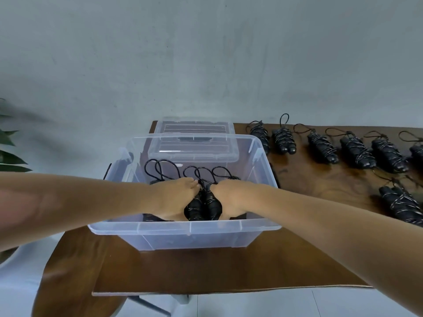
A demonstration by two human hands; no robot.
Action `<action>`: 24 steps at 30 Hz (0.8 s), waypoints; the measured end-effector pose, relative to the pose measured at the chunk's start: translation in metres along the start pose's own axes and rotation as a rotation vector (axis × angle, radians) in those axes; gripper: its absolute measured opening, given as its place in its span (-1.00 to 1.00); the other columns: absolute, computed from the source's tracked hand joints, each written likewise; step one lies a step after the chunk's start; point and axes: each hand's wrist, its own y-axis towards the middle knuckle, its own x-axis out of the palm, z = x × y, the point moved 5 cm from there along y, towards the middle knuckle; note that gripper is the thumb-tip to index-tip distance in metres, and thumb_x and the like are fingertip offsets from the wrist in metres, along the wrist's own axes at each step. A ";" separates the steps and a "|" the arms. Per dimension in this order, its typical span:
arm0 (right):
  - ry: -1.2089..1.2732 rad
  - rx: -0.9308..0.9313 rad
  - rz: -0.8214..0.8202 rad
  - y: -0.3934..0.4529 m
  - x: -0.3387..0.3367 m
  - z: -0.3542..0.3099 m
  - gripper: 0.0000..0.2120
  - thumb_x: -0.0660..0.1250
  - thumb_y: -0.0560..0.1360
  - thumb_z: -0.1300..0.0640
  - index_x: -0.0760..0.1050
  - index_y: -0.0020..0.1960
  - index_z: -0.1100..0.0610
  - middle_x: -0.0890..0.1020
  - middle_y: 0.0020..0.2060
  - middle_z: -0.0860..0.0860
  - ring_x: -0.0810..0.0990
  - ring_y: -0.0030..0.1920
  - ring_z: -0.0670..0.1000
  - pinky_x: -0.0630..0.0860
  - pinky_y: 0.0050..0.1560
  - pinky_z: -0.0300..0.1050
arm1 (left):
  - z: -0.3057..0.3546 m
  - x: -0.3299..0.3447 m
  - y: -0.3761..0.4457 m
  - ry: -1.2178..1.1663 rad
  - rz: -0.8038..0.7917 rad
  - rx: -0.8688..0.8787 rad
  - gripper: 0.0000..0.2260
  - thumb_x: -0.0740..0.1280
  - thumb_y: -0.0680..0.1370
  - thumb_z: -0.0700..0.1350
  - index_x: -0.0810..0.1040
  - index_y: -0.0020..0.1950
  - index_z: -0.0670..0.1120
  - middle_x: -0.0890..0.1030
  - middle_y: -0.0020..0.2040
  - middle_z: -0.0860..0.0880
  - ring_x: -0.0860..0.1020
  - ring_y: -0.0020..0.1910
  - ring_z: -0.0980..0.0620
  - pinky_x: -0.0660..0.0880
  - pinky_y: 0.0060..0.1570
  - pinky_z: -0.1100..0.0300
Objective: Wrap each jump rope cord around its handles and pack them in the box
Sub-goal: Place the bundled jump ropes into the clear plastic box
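Both hands down in box (183, 227), setting bundle (202, 205) on floor. Left hand (174, 197) lies flat, fingers straight against bundle; right hand (231, 199) curls round its side. Best nudge it snug beside others, loops rearward. More bundles (354, 149) wait on table (229, 266).

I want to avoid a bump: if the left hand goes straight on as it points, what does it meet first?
Probably the cord loops just beyond the left hand, then the box's far wall; depth is unclear.
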 end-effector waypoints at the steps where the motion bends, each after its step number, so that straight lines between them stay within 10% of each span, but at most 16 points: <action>1: 0.019 0.000 0.011 -0.005 -0.006 0.001 -0.39 0.55 0.45 -0.07 0.42 0.37 0.16 0.59 0.19 0.10 0.59 0.13 0.15 0.58 0.12 0.05 | 0.001 -0.006 0.001 0.018 -0.029 -0.007 -0.36 0.44 0.53 0.28 0.49 0.41 -0.15 0.57 0.29 -0.08 0.51 0.29 -0.09 0.46 0.37 0.05; 6: 0.073 0.010 0.255 -0.045 -0.063 0.030 -0.63 0.47 0.55 0.03 0.48 0.24 0.19 0.57 -0.08 0.04 0.58 0.01 0.12 0.50 -0.09 -0.03 | 0.002 -0.069 0.006 -0.116 -0.013 -0.119 -0.41 0.41 0.52 0.35 0.58 0.35 -0.04 0.70 0.17 -0.03 0.64 0.15 -0.08 0.58 0.18 -0.04; 12: 0.158 0.104 0.414 -0.098 -0.096 0.110 -0.58 0.44 0.57 0.03 0.48 0.36 0.17 0.61 0.16 0.06 0.56 0.14 0.09 0.49 0.09 -0.04 | 0.039 -0.161 0.023 -0.339 0.237 -0.042 -0.59 0.40 0.60 0.22 0.64 0.24 -0.08 0.67 0.09 0.03 0.60 0.08 0.03 0.48 -0.01 0.22; 18: 0.347 0.228 0.455 -0.149 -0.074 0.196 -0.61 0.40 0.60 -0.02 0.48 0.38 0.07 0.64 0.11 -0.02 0.56 0.07 0.00 0.50 0.13 -0.07 | 0.094 -0.208 0.051 -0.458 0.360 0.023 -0.68 0.39 0.58 0.24 0.67 0.11 0.02 0.64 0.03 0.12 0.59 0.07 0.08 0.54 0.16 0.09; 24: 0.445 0.413 0.457 -0.214 -0.018 0.304 -0.66 0.37 0.61 -0.04 0.53 0.32 0.08 0.67 0.01 -0.09 0.66 -0.14 -0.09 0.54 0.06 -0.10 | 0.188 -0.235 0.102 -0.573 0.362 0.113 -0.75 0.42 0.57 0.22 0.68 0.03 0.06 0.68 -0.09 0.15 0.61 -0.09 0.21 0.46 -0.16 0.26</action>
